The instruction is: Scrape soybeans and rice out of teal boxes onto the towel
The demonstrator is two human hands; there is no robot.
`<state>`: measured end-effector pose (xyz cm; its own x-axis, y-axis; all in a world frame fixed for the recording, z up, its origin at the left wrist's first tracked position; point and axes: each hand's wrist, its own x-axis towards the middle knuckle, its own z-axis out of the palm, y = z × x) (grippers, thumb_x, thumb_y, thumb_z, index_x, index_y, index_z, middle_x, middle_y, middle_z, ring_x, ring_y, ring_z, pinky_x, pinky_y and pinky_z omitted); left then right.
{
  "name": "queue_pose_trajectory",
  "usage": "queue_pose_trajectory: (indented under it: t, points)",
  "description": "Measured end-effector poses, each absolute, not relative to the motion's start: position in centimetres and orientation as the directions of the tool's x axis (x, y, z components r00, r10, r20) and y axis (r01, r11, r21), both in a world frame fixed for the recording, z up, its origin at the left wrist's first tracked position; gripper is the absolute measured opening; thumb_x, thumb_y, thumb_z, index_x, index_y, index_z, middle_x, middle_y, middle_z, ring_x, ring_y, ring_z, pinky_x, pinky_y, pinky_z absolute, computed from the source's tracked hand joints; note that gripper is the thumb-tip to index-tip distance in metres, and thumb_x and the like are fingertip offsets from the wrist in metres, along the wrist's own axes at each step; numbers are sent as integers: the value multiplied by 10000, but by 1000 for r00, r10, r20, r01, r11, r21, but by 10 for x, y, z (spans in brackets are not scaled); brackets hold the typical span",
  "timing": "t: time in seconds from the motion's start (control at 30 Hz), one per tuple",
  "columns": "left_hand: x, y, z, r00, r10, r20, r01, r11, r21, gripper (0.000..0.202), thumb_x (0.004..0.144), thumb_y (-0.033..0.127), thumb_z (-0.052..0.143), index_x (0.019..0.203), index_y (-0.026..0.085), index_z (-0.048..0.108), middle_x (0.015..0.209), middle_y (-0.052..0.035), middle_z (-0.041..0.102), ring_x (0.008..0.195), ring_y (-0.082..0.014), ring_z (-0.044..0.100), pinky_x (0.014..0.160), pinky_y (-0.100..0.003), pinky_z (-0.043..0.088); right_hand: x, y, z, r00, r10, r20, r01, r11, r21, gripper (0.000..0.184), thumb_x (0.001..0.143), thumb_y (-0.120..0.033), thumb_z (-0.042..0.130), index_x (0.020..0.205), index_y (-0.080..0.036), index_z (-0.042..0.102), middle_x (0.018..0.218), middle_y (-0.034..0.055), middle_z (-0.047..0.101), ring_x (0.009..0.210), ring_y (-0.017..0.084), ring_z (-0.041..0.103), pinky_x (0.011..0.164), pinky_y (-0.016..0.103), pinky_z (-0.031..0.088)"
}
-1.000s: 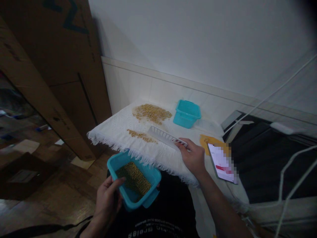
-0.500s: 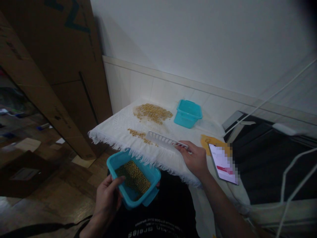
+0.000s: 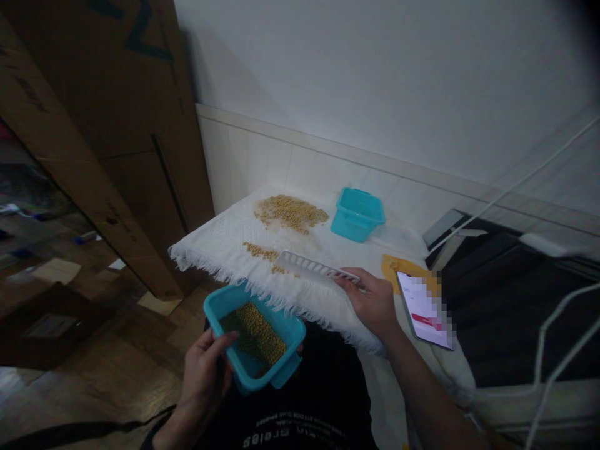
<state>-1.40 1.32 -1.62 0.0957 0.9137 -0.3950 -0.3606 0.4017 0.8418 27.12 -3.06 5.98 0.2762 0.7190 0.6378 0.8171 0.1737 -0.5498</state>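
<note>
- The left hand (image 3: 204,375) is nearest, low in the view over a dark shirt; its fingers and thumb are clasped round the near corner of a teal plastic tub (image 3: 255,382), holding it just below the table edge.
- The tub is partly filled with soybeans (image 3: 255,334) and tilts a little towards the person.
- The right hand (image 3: 372,303) rests on the fringed white cloth (image 3: 220,240), fingers pinched on one end of a white slotted plastic strip (image 3: 312,269).
- The strip lies across the cloth, its far end touching a thin row of loose beans (image 3: 262,253) near the fringe.
- Just right of that hand lies a phone (image 3: 424,309), screen up, partly over a yellow card (image 3: 391,267).
- Farther back on the cloth sits a bigger bean pile (image 3: 290,212).
- Beside that pile, to its right, stands a second teal tub (image 3: 357,214); I cannot tell what it holds.
- A large cardboard box (image 3: 117,112) leans at the left.
</note>
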Motion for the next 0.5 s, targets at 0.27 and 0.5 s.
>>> queue_pose_trajectory:
  t: [0.27, 0.5]
  points:
    - [-14, 11, -9, 98, 903, -418, -325, 426, 844, 267, 535, 340, 829, 614, 186, 625, 365, 58, 528, 249, -90, 386, 274, -202, 261, 273, -30, 60, 257, 738, 624, 811, 187, -554, 151, 884, -310, 655, 889, -215, 773, 780, 18, 783, 627, 151, 717, 567, 214, 536]
    - [-14, 12, -13, 110, 907, -407, -344, 419, 840, 268, 555, 321, 841, 651, 183, 633, 411, 42, 585, 286, -99, 447, 308, -202, 325, 271, -33, 64, 268, 729, 630, 826, 162, -540, 171, 881, -348, 656, 877, -226, 776, 786, 19, 785, 637, 160, 720, 583, 230, 554]
